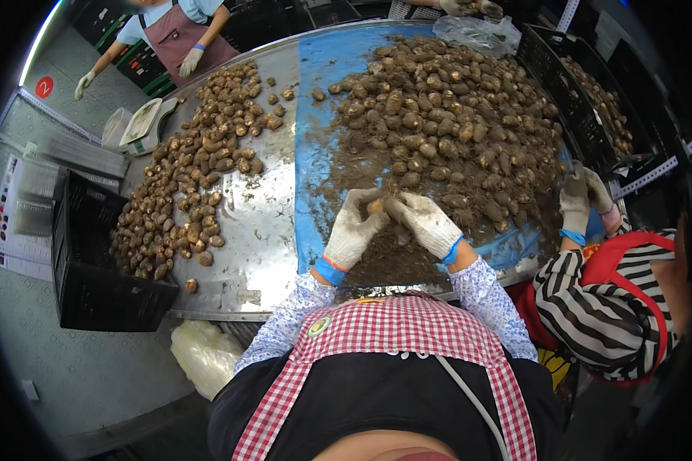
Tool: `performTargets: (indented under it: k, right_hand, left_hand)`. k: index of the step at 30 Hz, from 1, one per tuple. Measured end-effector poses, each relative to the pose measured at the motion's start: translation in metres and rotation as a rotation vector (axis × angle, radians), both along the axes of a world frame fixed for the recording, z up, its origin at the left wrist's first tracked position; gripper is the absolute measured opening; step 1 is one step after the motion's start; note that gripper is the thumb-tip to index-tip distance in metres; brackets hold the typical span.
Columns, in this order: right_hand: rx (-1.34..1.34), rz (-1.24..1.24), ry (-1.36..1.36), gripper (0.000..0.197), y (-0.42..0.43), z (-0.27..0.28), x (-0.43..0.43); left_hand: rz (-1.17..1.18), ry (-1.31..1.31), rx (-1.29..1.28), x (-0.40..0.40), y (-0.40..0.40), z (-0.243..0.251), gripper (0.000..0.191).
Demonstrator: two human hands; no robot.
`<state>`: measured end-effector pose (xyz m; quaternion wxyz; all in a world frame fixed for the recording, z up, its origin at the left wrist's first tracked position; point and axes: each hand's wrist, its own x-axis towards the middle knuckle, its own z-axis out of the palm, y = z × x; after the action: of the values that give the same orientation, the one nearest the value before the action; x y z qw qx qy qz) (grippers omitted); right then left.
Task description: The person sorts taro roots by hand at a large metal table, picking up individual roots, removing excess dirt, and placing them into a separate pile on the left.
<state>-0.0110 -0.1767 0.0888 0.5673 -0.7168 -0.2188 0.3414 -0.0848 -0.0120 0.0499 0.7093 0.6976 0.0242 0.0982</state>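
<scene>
My left hand (354, 227), in a soiled white knit glove, holds a small taro corm (375, 206) between thumb and fingers. My right hand (427, 223), gloved the same way, pinches at the corm's right side; its fingertips partly hide it. Both hands are above dark soil and root fibres (392, 262) near the table's front edge. Beyond them lies a large heap of brown, rooty taro corms (438, 121) on a blue plastic sheet (314, 144). To the left, a second heap of cleaner corms (190, 173) rests on the bare metal tabletop (259, 230).
A black plastic crate (115, 299) stands at the left edge, near a weighing scale (144, 127) and stacked clear trays (37, 178). Another black crate (576, 86) holds corms at right. A co-worker's gloved hands (582, 193) are close on my right; other workers stand across the table.
</scene>
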Motion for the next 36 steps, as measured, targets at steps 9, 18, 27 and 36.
performTargets:
  k: [9, 18, 27, 36]
  right_hand:
    - [-0.435, -0.174, -0.708, 0.020, 0.007, -0.047, -0.002]
    - [0.075, -0.209, -0.119, 0.022, 0.014, -0.016, -0.003]
    - [-0.050, -0.354, -0.366, 0.020, 0.026, -0.030, 0.008]
    - [-0.050, -0.327, -0.127, 0.040, -0.011, -0.100, 0.025]
  left_hand:
    - [-0.153, -0.117, -0.851, 0.014, 0.016, -0.014, 0.051]
    - [-0.124, 0.197, -0.425, 0.008, 0.007, -0.023, 0.046]
    - [0.051, 0.076, 0.218, -0.002, -0.010, -0.010, 0.038]
    - [0.097, -0.121, 0.047, 0.008, 0.003, -0.001, 0.045]
